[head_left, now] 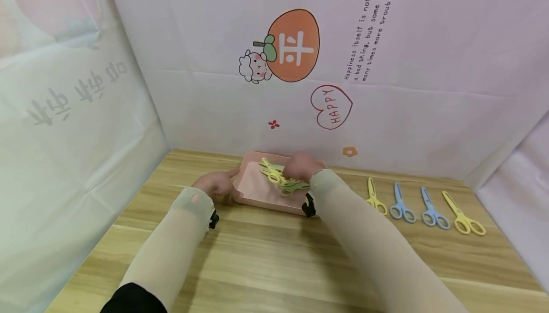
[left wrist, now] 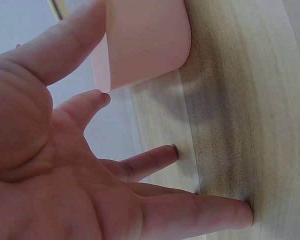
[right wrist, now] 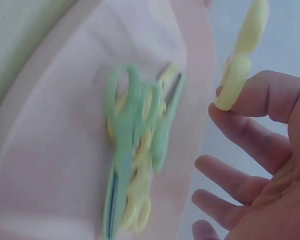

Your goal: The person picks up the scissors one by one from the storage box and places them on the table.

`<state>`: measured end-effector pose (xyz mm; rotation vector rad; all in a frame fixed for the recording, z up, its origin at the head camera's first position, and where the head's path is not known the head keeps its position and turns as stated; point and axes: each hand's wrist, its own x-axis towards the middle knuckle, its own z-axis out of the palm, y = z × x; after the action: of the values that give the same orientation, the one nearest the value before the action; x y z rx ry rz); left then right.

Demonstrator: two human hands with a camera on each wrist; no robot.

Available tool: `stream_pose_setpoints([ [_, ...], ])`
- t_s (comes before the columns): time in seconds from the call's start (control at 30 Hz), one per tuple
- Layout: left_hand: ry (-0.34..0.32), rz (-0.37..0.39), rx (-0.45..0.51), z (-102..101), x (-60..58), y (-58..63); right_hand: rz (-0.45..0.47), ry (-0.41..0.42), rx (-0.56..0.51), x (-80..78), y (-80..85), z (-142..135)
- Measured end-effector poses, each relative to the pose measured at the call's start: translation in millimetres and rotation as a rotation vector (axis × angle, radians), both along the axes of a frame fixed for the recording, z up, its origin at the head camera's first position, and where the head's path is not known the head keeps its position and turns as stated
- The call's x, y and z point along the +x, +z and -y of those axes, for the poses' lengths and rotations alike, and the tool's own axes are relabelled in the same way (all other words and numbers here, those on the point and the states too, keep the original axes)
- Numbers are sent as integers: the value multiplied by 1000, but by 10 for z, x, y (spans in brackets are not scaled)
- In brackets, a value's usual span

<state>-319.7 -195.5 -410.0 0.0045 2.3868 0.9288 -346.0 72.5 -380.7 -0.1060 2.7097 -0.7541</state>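
A pink tray (head_left: 261,203) stands against the back wall, with green scissors (right wrist: 122,155) and yellow scissors (right wrist: 138,187) piled inside. My right hand (head_left: 302,166) is over the tray's right part. Its thumb and index finger pinch a pair of yellow scissors (right wrist: 233,82) by the handle loops; the other fingers are spread apart. The blades of this pair are out of the right wrist view. At the tray's left end, my left hand (head_left: 216,184) touches the rim with thumb and index finger. Its other fingers extend down to the tabletop, fairly straight.
To the right on the wooden table (head_left: 266,260) lie yellow scissors (head_left: 374,197), blue scissors (head_left: 401,204), another blue pair (head_left: 432,212) and another yellow pair (head_left: 461,215) in a row. A printed cloth wall (head_left: 214,89) rises behind the tray.
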Motion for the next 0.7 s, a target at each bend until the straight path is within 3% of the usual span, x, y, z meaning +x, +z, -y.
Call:
stream_pose_setpoints([
  [0.2,-2,-2,-3,31,25,-9,-59,-69,-85,0,44,-361],
  [0.43,23,14,6,25,77,-42,-100,-76,19,-35,9,-995],
  [0.7,9,-3,-34,36,81,-65,-11,-107,13,34,-12,-1717],
])
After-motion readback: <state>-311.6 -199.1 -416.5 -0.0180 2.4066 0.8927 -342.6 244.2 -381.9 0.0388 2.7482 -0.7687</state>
